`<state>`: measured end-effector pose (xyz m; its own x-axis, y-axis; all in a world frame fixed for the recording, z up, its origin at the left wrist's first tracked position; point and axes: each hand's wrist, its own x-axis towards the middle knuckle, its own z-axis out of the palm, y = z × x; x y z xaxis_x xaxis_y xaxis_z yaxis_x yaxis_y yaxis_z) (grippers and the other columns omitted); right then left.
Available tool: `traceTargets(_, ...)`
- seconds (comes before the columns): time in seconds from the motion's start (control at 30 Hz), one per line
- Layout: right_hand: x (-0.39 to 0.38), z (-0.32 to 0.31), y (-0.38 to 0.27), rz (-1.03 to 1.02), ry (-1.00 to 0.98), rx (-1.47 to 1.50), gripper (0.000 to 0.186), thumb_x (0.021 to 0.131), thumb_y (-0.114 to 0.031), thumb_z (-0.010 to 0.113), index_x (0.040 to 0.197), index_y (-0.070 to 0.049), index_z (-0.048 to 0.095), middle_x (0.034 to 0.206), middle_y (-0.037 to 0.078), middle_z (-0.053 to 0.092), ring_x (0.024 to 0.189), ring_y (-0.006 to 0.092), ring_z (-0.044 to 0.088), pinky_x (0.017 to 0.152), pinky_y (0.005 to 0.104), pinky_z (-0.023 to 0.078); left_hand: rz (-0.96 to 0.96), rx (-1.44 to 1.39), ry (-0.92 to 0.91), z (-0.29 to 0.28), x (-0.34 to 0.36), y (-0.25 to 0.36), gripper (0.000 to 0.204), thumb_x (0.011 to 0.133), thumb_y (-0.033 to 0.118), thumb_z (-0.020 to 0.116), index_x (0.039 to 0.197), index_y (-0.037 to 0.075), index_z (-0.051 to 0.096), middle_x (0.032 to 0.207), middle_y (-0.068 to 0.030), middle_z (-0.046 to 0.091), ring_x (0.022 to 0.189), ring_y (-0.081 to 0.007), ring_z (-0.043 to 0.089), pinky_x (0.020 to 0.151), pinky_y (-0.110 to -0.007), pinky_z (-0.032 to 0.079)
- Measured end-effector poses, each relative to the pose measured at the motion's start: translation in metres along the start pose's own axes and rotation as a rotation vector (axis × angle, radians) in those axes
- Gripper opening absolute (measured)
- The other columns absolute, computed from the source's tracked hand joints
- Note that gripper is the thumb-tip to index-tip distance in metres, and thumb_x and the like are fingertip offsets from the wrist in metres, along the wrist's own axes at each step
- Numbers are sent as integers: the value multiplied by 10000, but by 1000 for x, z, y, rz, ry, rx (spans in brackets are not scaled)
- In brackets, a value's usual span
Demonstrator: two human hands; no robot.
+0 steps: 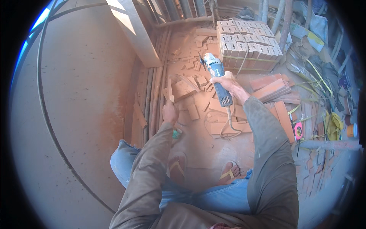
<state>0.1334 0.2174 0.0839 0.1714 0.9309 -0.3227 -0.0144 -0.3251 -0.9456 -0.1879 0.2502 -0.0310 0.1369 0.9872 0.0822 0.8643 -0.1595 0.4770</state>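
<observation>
My right hand (228, 83) is wrapped around the body of a blue angle grinder (218, 73). Its silver head and disc point away to the far left, and its cord hangs from the near end. Lower and to the left, my left hand (170, 113) is closed on a narrow orange clay tile piece (170, 91) that sticks up beyond the fingers. The grinder's disc is apart from that piece. Beside it lies a thicker clay block (184, 90) among broken pieces. Whether the disc is spinning cannot be told.
A strapped stack of clay bricks (249, 44) stands at the far right. Loose tiles (271, 88) and a pink tape measure (298, 131) lie to the right. Long pipes (152, 99) run along the left wall, near a metal post (137, 36). My sandalled feet (228, 171) are close by.
</observation>
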Motion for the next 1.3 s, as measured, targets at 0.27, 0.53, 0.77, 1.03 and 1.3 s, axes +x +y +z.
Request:
traceTargets(0.27, -9, -4, -16, -34, -16, 58, 282, 752, -214, 814, 863, 6, 676, 744, 73, 646, 589, 139, 623, 524, 295, 509, -267, -362, 56, -12, 3, 47, 229, 939, 147, 567, 880, -72, 599, 810, -241, 698, 795, -348, 724, 723, -477, 555)
traceTargets(0.53, -29, -26, -22, 48, 34, 146, 439, 688, -245, 853, 990, 18, 673, 805, 90, 683, 670, 175, 658, 596, 341, 556, -299, -1195, -179, 11, 13, 77, 125, 965, 77, 535, 872, -4, 555, 832, -62, 575, 700, -164, 638, 787, -387, 661)
traceTargets(0.77, -32, -30, -14, -21, 106, -5, 516, 634, -221, 848, 1005, 59, 624, 905, 159, 678, 789, 218, 670, 661, 372, 555, -192, -750, -328, -28, 74, 48, 360, 988, 79, 501, 1288, -109, 562, 1044, -119, 644, 750, -167, 664, 656, -294, 616)
traceTargets(1.03, -24, -24, -9, -15, 192, -275, 494, 640, -242, 836, 986, 63, 658, 926, 194, 705, 825, 256, 695, 714, 390, 551, 9, -635, -420, -48, 119, -11, 427, 997, 100, 484, 1384, -69, 545, 1075, -126, 649, 799, -155, 657, 668, -278, 606)
traceTargets(1.3, -20, 4, -14, -119, 169, -571, 585, 591, -346, 856, 1025, 7, 684, 960, 197, 725, 906, 294, 718, 788, 403, 559, -59, -659, -281, -55, 69, -32, 248, 966, 146, 601, 1161, 2, 657, 814, -30, 638, 703, -90, 587, 615, -295, 491)
